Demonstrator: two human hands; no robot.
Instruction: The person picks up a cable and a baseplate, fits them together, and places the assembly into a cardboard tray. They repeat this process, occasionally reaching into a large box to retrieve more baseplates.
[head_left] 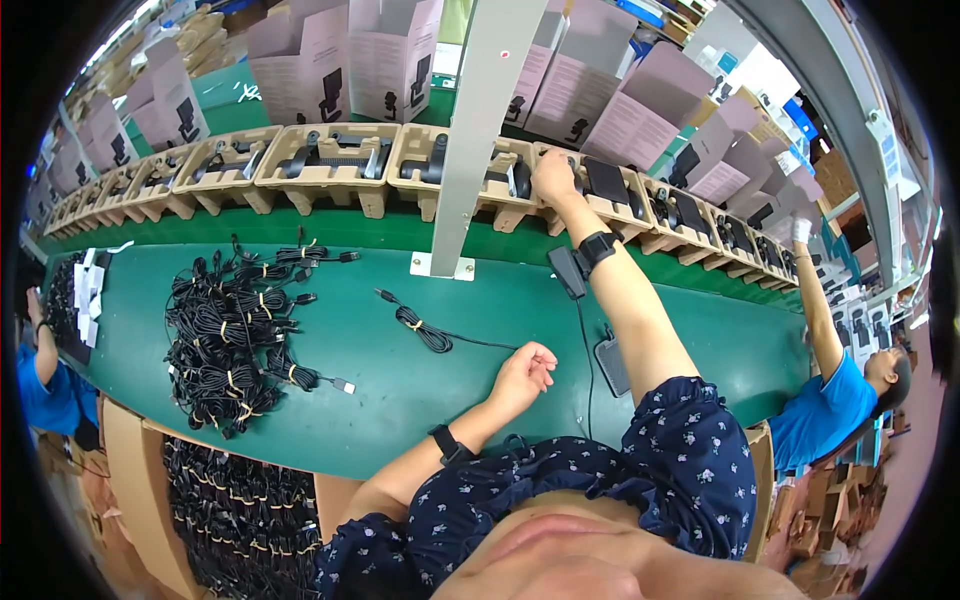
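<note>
My right hand (556, 180) reaches across the green bench to a moulded tan tray (510, 212) in the long row. Its fingers look closed at the tray's edge, and what they hold is hidden. Low over the bench, my left hand (524, 374) has loosely curled, partly parted fingers with nothing visible in them. A black cable tied in a bundle (430, 330) lies to its left, with one strand running up to this hand. Beside my right forearm are a black box (567, 272) with a thin cord and a dark flat device (612, 364).
A heap of tied black cables (225, 330) covers the bench's left part. Open printed cartons (300, 75) stand behind the trays. A grey metal post (470, 150) rises between me and the row. Below left, a carton (150, 500) holds more cables. Co-workers (830, 410) sit at both sides.
</note>
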